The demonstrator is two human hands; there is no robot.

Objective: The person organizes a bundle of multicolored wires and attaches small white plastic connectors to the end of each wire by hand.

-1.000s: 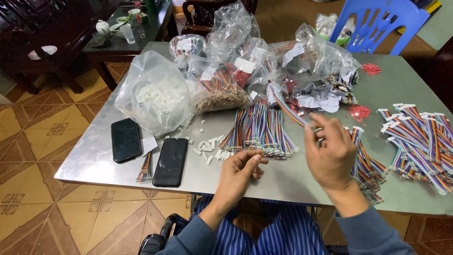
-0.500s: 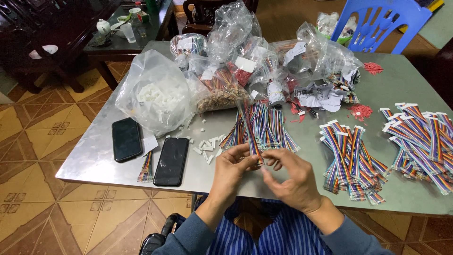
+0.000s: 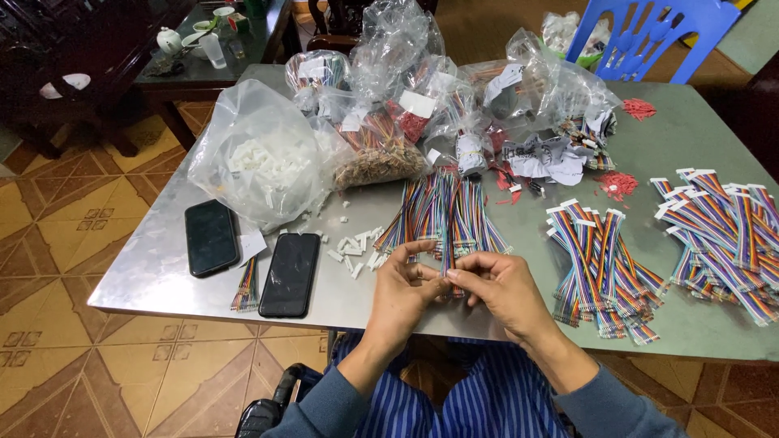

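My left hand (image 3: 406, 288) and my right hand (image 3: 495, 285) meet at the near edge of the grey metal table (image 3: 154, 276). Together they pinch the near end of a rainbow ribbon cable (image 3: 446, 243) drawn from the loose bundle of coloured cables (image 3: 442, 211) just beyond them. Small white plastic connectors (image 3: 353, 247) lie scattered to the left of my left hand. Finished cables with white ends lie in a pile (image 3: 604, 259) to the right of my right hand, and a bigger pile (image 3: 722, 235) lies further right.
Two dark phones (image 3: 211, 237) (image 3: 290, 273) lie at the left, a short cable bundle (image 3: 246, 285) between them. A clear bag of white connectors (image 3: 260, 162) and several bags of parts (image 3: 422, 97) fill the back. A blue chair (image 3: 649, 36) stands behind.
My right hand set a finished cable on the right pile, then came back to the middle. Both hands now hold a cable end together over the table edge.
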